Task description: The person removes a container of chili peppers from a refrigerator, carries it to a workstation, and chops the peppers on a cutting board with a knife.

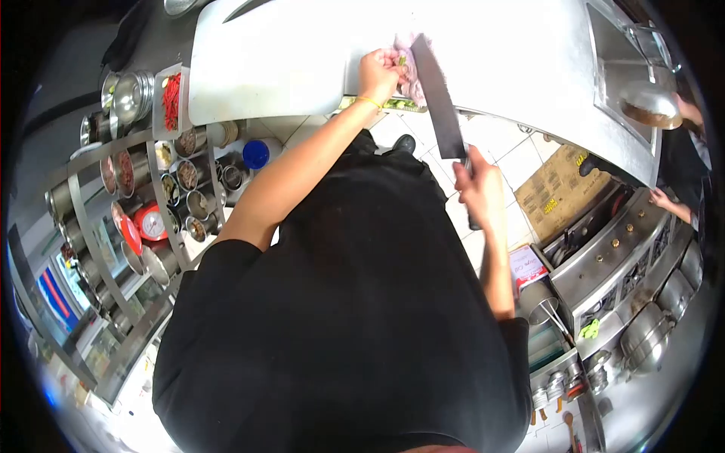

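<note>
My right hand (479, 183) is wrapped around the dark handle of a large kitchen knife (439, 102). The broad blade points away from me, its far end beside a small heap of pale pink-purple pieces (411, 84) whose kind I cannot make out. At the left of this heap is my left hand (380, 73), fingers curled and pressed together, with a bit of green at their tips. What else these fingers may hold is hidden. Under the left wrist, a container with chopped green pieces (404, 104) shows along the counter's near edge.
A white cutting board (264, 68) lies left on the counter, beside a tub of red chillies (172, 102). Metal pots and a red scale (151, 224) fill the left racks. A sink (623, 75), another person's hand (663, 199) and a stove (615, 245) are at right.
</note>
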Demonstrator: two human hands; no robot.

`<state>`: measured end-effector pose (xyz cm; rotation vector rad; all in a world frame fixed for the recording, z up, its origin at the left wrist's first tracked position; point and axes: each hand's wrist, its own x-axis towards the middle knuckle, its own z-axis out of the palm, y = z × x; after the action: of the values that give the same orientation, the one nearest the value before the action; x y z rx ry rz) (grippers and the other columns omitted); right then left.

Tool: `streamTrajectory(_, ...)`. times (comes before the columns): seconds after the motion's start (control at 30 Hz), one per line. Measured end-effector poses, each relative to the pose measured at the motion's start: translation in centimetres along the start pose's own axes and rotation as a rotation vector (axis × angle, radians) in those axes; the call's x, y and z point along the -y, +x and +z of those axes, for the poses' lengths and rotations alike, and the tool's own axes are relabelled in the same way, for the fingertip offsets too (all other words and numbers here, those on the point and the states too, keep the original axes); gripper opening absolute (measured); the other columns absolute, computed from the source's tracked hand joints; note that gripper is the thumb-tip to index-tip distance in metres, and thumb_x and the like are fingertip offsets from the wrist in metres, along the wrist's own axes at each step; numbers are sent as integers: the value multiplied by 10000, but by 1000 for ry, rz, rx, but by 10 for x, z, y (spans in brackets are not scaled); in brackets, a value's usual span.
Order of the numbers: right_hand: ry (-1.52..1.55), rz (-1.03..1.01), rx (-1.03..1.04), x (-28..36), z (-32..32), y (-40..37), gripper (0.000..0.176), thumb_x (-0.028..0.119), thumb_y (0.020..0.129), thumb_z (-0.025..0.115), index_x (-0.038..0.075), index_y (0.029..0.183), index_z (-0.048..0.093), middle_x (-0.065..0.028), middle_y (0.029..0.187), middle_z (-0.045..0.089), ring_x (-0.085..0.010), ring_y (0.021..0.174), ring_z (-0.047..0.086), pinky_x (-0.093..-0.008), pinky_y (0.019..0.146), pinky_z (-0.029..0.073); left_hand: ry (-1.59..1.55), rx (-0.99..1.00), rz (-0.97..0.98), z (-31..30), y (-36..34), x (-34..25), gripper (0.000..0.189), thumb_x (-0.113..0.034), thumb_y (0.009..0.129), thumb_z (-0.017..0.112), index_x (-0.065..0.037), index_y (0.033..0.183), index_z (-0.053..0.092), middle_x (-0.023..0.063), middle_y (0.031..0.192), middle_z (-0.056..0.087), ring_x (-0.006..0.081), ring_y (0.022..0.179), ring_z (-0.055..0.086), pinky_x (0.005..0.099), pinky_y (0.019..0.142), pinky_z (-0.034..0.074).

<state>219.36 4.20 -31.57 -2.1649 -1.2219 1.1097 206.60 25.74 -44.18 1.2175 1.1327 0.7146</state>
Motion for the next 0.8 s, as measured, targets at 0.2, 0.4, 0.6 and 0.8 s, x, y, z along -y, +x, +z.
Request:
streamTrajectory(0.2, 933, -29, 76, -37, 41, 53, 227, 98, 915, 502, 15, 1127, 506, -55, 624, 554, -128, 462, 501, -263, 449, 426, -139, -78, 5, -8, -8, -2, 228, 125, 766, 619, 72, 982, 573, 141, 827, 654, 183, 651, 663, 270, 575, 569)
streamTrajectory(0.4, 971, 159, -14, -86, 64, 46, 283, 69, 853, 516, -11, 1121, 557, -91, 744, 617, -171, 639, 607, -288, 558, 493, -69, -85, -19, -29, 4, 2, 234, 138, 732, 608, 38, 943, 603, 159, 818, 631, 187, 613, 644, 316, 554, 550)
streamTrajectory(0.6, 630, -15, -56, -62, 25, -16, 70, 13, 836, 512, 9, 885, 563, -37, 629, 547, -98, 494, 482, -240, 469, 404, 216, -161, 351, -129, -16, -72, 395, 148, 753, 545, -1, 1113, 616, 72, 1035, 646, 126, 775, 637, 259, 683, 525)
streamTrajectory(0.8, 456, -85, -75, 37, 54, 2, 93, 95, 916, 554, 2, 911, 544, -18, 607, 512, -67, 483, 457, -219, 430, 375, 588, -687, 378, -404, -6, -76, 161, -21, 784, 662, 21, 939, 683, 112, 828, 701, 161, 749, 666, 275, 670, 526)
